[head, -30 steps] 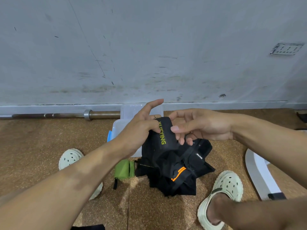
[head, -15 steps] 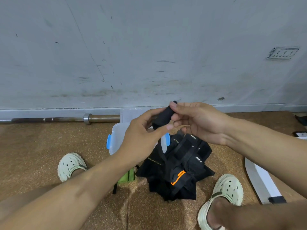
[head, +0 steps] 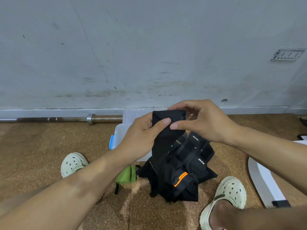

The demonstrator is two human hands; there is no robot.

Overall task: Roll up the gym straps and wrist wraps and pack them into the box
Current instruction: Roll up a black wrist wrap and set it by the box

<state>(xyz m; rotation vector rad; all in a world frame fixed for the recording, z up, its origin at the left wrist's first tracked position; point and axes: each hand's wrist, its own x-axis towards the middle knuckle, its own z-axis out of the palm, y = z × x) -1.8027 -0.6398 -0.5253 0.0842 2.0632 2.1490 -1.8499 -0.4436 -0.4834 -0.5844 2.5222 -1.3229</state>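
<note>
Head view: two hands begin to roll one black wrap.

The left hand point(head: 142, 130) and the right hand point(head: 197, 122) both pinch the top end of the black wrap point(head: 163, 135), whose tail hangs to 6 o'clock onto the pile of straps point(head: 186, 171). The plastic box point(head: 121, 131) lies at 9 o'clock, mostly hidden. I judge the task is only starting; the pile is still unrolled.

strap point(head: 163, 130): black; pile point(head: 181, 170): black, orange stripes | pouch point(head: 127, 175): green | clogs point(head: 73, 163): pale cream | floor point(head: 41, 146): speckled brown
</note>
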